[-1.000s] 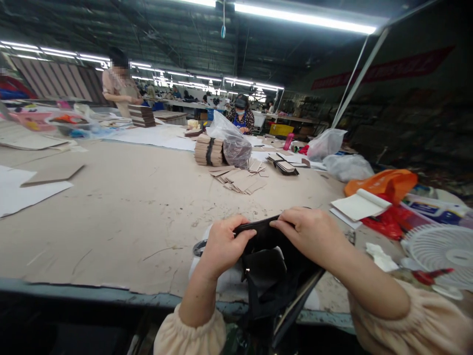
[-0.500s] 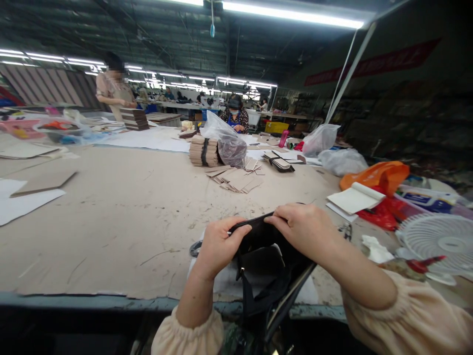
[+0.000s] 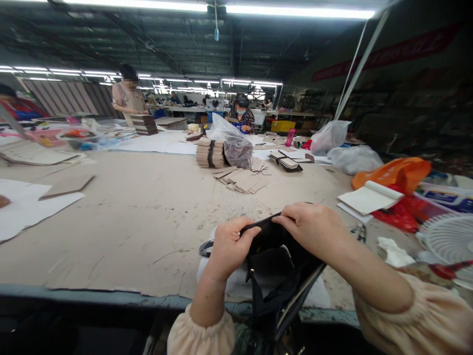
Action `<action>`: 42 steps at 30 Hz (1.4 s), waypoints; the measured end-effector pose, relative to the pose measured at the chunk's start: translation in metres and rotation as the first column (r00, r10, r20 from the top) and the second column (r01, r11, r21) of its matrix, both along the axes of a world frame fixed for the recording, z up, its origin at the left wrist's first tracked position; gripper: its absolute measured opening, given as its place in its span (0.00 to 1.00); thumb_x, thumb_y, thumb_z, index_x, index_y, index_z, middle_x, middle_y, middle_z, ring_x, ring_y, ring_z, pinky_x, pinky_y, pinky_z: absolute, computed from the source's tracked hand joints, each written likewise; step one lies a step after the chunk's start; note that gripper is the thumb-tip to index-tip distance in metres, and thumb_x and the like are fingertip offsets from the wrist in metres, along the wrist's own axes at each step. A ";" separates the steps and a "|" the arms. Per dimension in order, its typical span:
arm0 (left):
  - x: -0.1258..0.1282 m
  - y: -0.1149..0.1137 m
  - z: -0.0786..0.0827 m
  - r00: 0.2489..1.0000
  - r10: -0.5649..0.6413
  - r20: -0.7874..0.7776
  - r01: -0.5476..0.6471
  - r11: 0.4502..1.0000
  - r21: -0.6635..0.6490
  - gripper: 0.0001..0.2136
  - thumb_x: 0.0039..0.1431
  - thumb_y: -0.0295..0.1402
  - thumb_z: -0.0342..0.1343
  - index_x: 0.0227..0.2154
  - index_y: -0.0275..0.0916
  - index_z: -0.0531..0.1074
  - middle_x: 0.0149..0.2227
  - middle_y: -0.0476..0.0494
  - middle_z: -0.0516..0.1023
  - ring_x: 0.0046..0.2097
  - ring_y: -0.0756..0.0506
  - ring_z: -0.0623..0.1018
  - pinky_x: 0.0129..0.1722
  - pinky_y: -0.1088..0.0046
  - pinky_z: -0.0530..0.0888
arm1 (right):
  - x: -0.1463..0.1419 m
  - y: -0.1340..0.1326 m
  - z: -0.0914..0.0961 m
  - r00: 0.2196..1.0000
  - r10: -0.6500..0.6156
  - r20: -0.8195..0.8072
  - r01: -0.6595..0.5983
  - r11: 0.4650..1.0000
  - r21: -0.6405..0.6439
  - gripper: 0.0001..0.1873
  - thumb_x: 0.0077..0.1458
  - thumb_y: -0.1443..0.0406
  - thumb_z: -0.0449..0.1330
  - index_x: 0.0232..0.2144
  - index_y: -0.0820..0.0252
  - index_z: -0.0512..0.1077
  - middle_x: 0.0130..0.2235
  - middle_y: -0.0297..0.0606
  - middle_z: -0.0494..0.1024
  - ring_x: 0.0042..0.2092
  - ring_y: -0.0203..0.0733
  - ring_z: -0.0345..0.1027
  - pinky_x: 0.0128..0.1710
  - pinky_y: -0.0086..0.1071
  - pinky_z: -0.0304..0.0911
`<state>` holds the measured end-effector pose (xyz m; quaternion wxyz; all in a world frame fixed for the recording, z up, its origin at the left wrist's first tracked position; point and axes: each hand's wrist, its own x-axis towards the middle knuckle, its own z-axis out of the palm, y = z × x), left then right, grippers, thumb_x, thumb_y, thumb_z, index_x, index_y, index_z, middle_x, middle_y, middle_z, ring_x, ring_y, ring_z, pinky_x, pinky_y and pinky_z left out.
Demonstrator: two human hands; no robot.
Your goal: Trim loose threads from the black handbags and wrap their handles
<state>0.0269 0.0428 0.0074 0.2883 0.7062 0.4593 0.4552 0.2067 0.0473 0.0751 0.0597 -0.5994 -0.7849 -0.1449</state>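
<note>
Black bag (image 3: 275, 264): We found it at the near side of the table (image 3: 129, 197), between both hands, its mouth tipped toward us and its lower part reaching past the table edge in our view.
Hold: Over the last second we saw almost no change; both hands stayed on the rim (image 3: 266, 222) at nearly the same places.
View: It swung a little, so the white fan (image 3: 449, 236) slid closer to the right border, and a brown shape (image 3: 3, 201) came in on the white paper (image 3: 25, 207) at the left; we could not tell what it was.
Work: We judged that it had not moved on in that time, as the rim was neither let go nor visibly reshaped.
Left hand (image 3: 232, 244): Its thumb and fingers were pinched together on the rim, with only the edge between them; the fingers behind were partly hidden.
Right hand (image 3: 314, 229): Its thumb pressed the inner side of the rim, the fingers curled over the outer side, mostly out of our sight.
Zip (image 3: 301, 293): We saw it slant along the bag's near side, below the right wrist, untouched.
Notepad (image 3: 371, 196): It lay beyond the right hand, well apart from the bag.
</note>
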 end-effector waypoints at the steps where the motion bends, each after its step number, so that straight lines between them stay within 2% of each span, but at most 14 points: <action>1: 0.000 0.000 0.000 1.000 -0.001 -0.003 0.001 1.000 0.006 0.07 0.56 0.32 0.51 0.27 0.38 0.72 0.25 0.53 0.72 0.29 0.53 0.70 0.30 0.79 0.63 | 0.000 0.000 0.000 1.000 -0.001 -0.005 0.001 1.000 0.001 0.18 0.56 0.54 0.50 0.23 0.54 0.72 0.26 0.34 0.76 0.29 0.39 0.67 0.25 0.30 0.49; 5: 0.000 -0.001 0.002 1.000 -0.024 -0.020 0.024 1.000 0.007 0.07 0.57 0.32 0.51 0.27 0.38 0.73 0.26 0.52 0.72 0.30 0.52 0.70 0.31 0.78 0.64 | 0.002 0.001 -0.002 0.998 0.013 -0.055 -0.013 1.000 0.007 0.16 0.55 0.54 0.52 0.24 0.55 0.72 0.26 0.33 0.76 0.29 0.38 0.68 0.25 0.30 0.49; 7: -0.001 -0.001 0.003 0.999 -0.048 -0.014 0.048 0.999 -0.005 0.08 0.57 0.32 0.50 0.28 0.38 0.73 0.26 0.51 0.73 0.31 0.52 0.71 0.31 0.78 0.64 | 0.004 0.002 -0.003 0.995 0.003 -0.101 0.000 1.000 0.028 0.12 0.53 0.54 0.55 0.30 0.53 0.72 0.27 0.32 0.76 0.28 0.38 0.67 0.24 0.29 0.50; 10: 0.000 -0.003 0.005 0.997 -0.079 0.000 0.079 0.997 -0.014 0.10 0.58 0.33 0.49 0.28 0.38 0.73 0.27 0.50 0.72 0.31 0.52 0.70 0.32 0.78 0.63 | 0.007 0.003 -0.003 0.990 0.006 -0.144 0.000 0.999 0.046 0.14 0.53 0.55 0.56 0.40 0.51 0.70 0.29 0.31 0.78 0.28 0.37 0.68 0.25 0.29 0.52; 15: 0.000 -0.004 0.004 0.996 -0.073 0.050 0.077 0.994 -0.081 0.16 0.59 0.37 0.46 0.20 0.36 0.69 0.21 0.51 0.66 0.26 0.52 0.65 0.26 0.78 0.60 | 0.008 0.002 -0.001 0.989 0.082 -0.127 -0.085 0.996 -0.015 0.10 0.55 0.57 0.54 0.33 0.50 0.73 0.33 0.31 0.78 0.34 0.38 0.70 0.29 0.29 0.55; 19: -0.005 -0.003 0.004 0.975 -0.081 0.208 0.119 0.977 -0.179 0.12 0.58 0.32 0.46 0.27 0.37 0.74 0.26 0.50 0.74 0.32 0.50 0.70 0.30 0.78 0.65 | 0.007 -0.001 0.000 0.988 0.068 -0.135 -0.072 0.997 -0.023 0.09 0.55 0.58 0.54 0.31 0.51 0.73 0.31 0.31 0.78 0.32 0.37 0.69 0.28 0.29 0.54; 24: -0.011 -0.003 0.010 0.971 -0.097 0.217 0.138 0.973 -0.184 0.14 0.56 0.29 0.44 0.30 0.38 0.76 0.32 0.48 0.77 0.38 0.48 0.72 0.36 0.78 0.67 | 0.009 0.000 -0.001 0.983 0.083 -0.165 -0.088 0.996 -0.028 0.09 0.54 0.57 0.54 0.30 0.51 0.73 0.31 0.30 0.77 0.31 0.36 0.68 0.28 0.28 0.53; 26: -0.010 -0.002 0.011 0.974 -0.110 0.201 0.151 0.967 -0.205 0.14 0.58 0.32 0.43 0.27 0.37 0.75 0.29 0.48 0.75 0.34 0.49 0.71 0.32 0.78 0.66 | 0.009 0.000 -0.001 0.984 0.081 -0.161 -0.087 0.996 -0.025 0.09 0.54 0.57 0.55 0.29 0.52 0.73 0.30 0.30 0.77 0.31 0.37 0.68 0.27 0.29 0.53; 29: -0.002 -0.001 0.010 0.983 -0.084 0.165 0.121 0.966 -0.230 0.14 0.57 0.37 0.46 0.20 0.36 0.68 0.20 0.52 0.65 0.26 0.52 0.64 0.24 0.78 0.60 | 0.008 -0.001 -0.001 0.986 0.078 -0.150 -0.082 0.997 -0.016 0.09 0.53 0.57 0.55 0.28 0.52 0.73 0.29 0.30 0.77 0.30 0.37 0.68 0.27 0.29 0.52; 34: 0.010 0.001 0.008 0.993 0.002 0.120 0.020 0.984 -0.179 0.17 0.55 0.41 0.51 0.17 0.36 0.61 0.18 0.54 0.55 0.24 0.54 0.59 0.22 0.78 0.55 | 0.007 -0.001 -0.002 0.985 0.089 -0.145 -0.090 0.996 -0.002 0.08 0.53 0.58 0.56 0.28 0.53 0.73 0.29 0.31 0.77 0.30 0.37 0.68 0.27 0.29 0.51; 36: 0.007 0.001 0.010 0.994 -0.013 0.111 0.033 0.984 -0.174 0.16 0.56 0.41 0.49 0.18 0.36 0.63 0.18 0.54 0.57 0.24 0.54 0.59 0.22 0.78 0.56 | 0.007 -0.002 -0.001 0.985 0.086 -0.151 -0.088 0.996 -0.006 0.08 0.53 0.58 0.56 0.28 0.53 0.73 0.29 0.31 0.77 0.30 0.37 0.68 0.27 0.29 0.51; 38: 0.002 -0.002 0.013 0.991 -0.093 0.101 0.110 0.976 -0.186 0.14 0.58 0.38 0.47 0.22 0.36 0.68 0.20 0.53 0.64 0.26 0.53 0.64 0.24 0.79 0.60 | 0.007 -0.003 -0.001 0.983 0.091 -0.157 -0.095 0.995 -0.015 0.09 0.53 0.58 0.55 0.28 0.53 0.73 0.29 0.31 0.77 0.30 0.36 0.67 0.27 0.29 0.51; 40: -0.004 -0.005 0.018 0.978 -0.193 0.081 0.205 0.960 -0.190 0.12 0.59 0.35 0.46 0.30 0.38 0.73 0.28 0.50 0.73 0.31 0.51 0.70 0.30 0.78 0.66 | 0.007 -0.005 0.000 0.982 0.100 -0.160 -0.105 0.994 -0.023 0.09 0.54 0.58 0.55 0.28 0.53 0.73 0.29 0.31 0.77 0.30 0.37 0.68 0.27 0.29 0.51; 42: -0.004 -0.008 0.023 0.975 -0.222 0.031 0.224 0.961 -0.164 0.12 0.59 0.34 0.46 0.36 0.40 0.75 0.35 0.49 0.77 0.37 0.49 0.73 0.37 0.76 0.68 | 0.006 -0.005 0.000 0.983 0.090 -0.157 -0.094 0.995 -0.020 0.09 0.54 0.58 0.55 0.28 0.53 0.73 0.29 0.31 0.77 0.30 0.37 0.68 0.27 0.30 0.51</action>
